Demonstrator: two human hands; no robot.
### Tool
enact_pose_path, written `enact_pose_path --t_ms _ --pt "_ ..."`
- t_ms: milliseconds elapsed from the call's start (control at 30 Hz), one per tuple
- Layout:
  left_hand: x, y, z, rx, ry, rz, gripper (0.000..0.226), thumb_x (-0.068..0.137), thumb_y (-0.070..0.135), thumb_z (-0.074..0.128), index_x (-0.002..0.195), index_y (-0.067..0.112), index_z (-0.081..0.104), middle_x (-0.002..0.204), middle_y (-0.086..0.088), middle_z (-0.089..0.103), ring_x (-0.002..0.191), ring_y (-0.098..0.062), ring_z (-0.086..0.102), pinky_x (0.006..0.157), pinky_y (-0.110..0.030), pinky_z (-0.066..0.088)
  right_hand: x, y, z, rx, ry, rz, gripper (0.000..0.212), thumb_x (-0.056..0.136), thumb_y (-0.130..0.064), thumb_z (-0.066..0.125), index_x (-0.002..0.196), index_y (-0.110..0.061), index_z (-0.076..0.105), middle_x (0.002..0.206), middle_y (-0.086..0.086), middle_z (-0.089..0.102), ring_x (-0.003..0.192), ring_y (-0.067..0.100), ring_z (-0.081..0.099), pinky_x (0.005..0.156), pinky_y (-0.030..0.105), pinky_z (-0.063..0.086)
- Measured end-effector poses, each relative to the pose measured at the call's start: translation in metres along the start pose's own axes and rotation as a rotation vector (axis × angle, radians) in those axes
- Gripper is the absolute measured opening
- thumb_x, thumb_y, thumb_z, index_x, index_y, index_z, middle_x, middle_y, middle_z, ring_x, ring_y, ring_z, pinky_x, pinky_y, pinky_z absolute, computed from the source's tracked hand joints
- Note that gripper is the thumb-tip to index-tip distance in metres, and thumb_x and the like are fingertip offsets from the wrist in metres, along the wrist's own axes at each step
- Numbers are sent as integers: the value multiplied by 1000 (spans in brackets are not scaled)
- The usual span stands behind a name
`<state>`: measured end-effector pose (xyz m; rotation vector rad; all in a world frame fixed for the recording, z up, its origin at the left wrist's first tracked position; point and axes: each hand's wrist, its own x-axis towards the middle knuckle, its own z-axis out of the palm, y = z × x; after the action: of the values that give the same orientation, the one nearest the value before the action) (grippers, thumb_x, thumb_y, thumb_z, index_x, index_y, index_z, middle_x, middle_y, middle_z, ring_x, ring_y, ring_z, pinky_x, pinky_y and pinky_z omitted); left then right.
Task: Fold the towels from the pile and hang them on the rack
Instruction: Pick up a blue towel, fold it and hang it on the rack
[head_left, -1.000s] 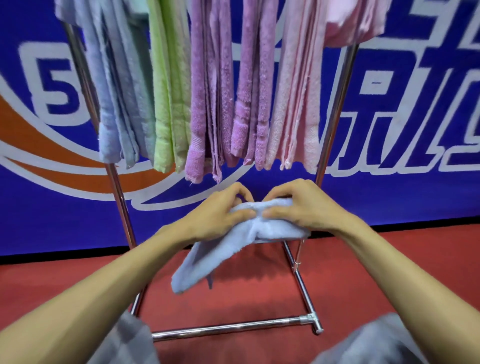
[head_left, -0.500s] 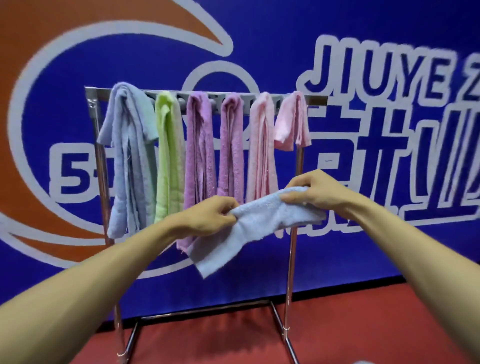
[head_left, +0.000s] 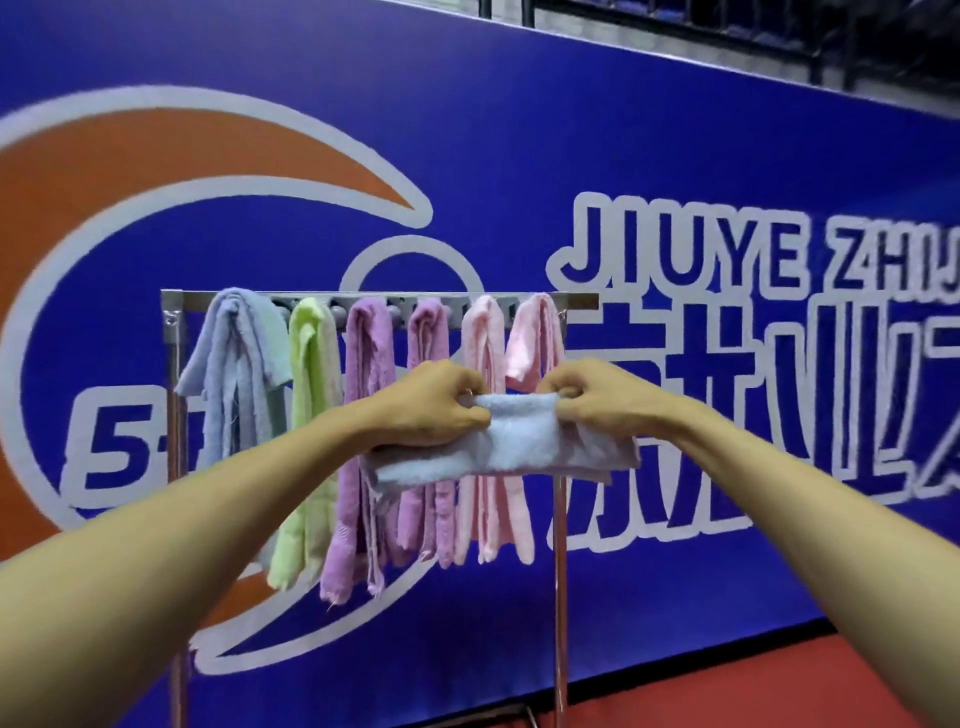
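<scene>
**Item 1. Left grip** (head_left: 431, 405) and **right grip** (head_left: 597, 402). Both reach in on bare forearms from the near lower corners, and the elbows are cut off by the frame. Each is closed, its fingers curled round the top edge of the same cloth. The two hold slightly apart, probably to keep the fold taut and level for draping. The fingertips are buried in the pile of the fabric.

**Item 2. Light-blue towel** (head_left: 519, 447). The task's piece, folded into a short band and held in the air between the two grips, in front of the rack and below its bar. The number of layers cannot be counted. The left tail sags and blurs into the cloth behind it.

**Item 3. Rack** (head_left: 174, 332). A metal frame standing farther off. The feet are largely out of frame.

**Item 4. Hung towels.** From left to right: blue (head_left: 234, 374), green (head_left: 309, 364), purple (head_left: 366, 353), second purple (head_left: 428, 338), pink (head_left: 480, 338) and short pink (head_left: 537, 338). All are draped over the bar. The held band hides the middles of several of them. A little bare bar shows at the far right end, which is likely the next slot.

**Item 5. Banner** (head_left: 675, 156) on the far wall, its lettering clipped at the right. The red floor (head_left: 779, 691) lies beneath it.

**Item 6. Source pile.** Not in view.
</scene>
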<state>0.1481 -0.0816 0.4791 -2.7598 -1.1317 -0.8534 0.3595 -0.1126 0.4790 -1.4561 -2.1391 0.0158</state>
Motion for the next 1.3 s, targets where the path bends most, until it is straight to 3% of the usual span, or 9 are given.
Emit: enact_pose_path --t_ms 133,233,300,433,633,800,1033,1200,1300 --pt "8 8 -13 -93 -21 18 15 85 24 59 70 25 59 63 8 56 57 -5 49 57 -20 39 5 1 -20 104 49 -16 14 85 -6 47 75 -5 55 71 4 54 65 13 48 63 30 40" --pt "12 12 -17 -190 -44 30 17 82 42 69 77 26 63 61 12 61 55 2 53 53 -12 40 8 4 -32 79 11 -36 30 85 -27 50 82 2 59 77 14 55 70 18 49 68 35 41" --pt "15 12 -19 -215 -68 36 23 78 45 73 85 25 65 73 7 69 62 -1 60 57 -16 46 9 7 -39 46 -12 -42 39 88 -39 56 79 -2 64 74 13 59 67 14 51 66 31 41" --pt "22 12 -19 -308 -204 -3 25 76 28 78 92 14 65 85 -3 74 70 -11 71 58 -22 55 10 16 -55 -12 61 -56 32 93 -36 56 70 -16 66 61 -10 58 54 -3 50 59 16 39" --pt "38 5 -11 -309 -338 -56 9 83 21 73 86 21 64 85 0 73 71 -10 70 59 -21 53 15 33 -64 -72 86 -29 32 94 -36 54 80 -11 68 70 -6 62 63 3 54 63 19 42" --pt "68 1 -2 -202 -172 -87 22 95 14 55 75 21 53 70 6 52 61 -5 48 57 -19 38 31 57 -61 -39 130 13 41 96 -36 51 82 -1 66 68 4 59 59 8 49 58 21 40" --pt "143 -12 -22 -246 57 -141 18 88 5 54 100 14 63 97 -3 65 83 -12 60 67 -25 45 86 83 -75 330 268 90 42 99 -32 48 80 3 63 62 4 58 49 8 50 47 16 42" --pt "200 -43 -45 -186 94 -183 20 84 4 55 101 14 63 98 -3 66 88 -18 62 74 -32 49 147 95 -82 597 328 104 39 97 -31 51 82 3 63 70 13 57 61 19 53 63 24 49" --pt "222 -58 -56 -114 98 -226 12 75 5 55 83 14 55 84 -4 58 73 -24 50 58 -29 37 184 102 -78 770 358 121 34 95 -29 54 88 3 62 77 15 61 71 24 58 74 35 52"
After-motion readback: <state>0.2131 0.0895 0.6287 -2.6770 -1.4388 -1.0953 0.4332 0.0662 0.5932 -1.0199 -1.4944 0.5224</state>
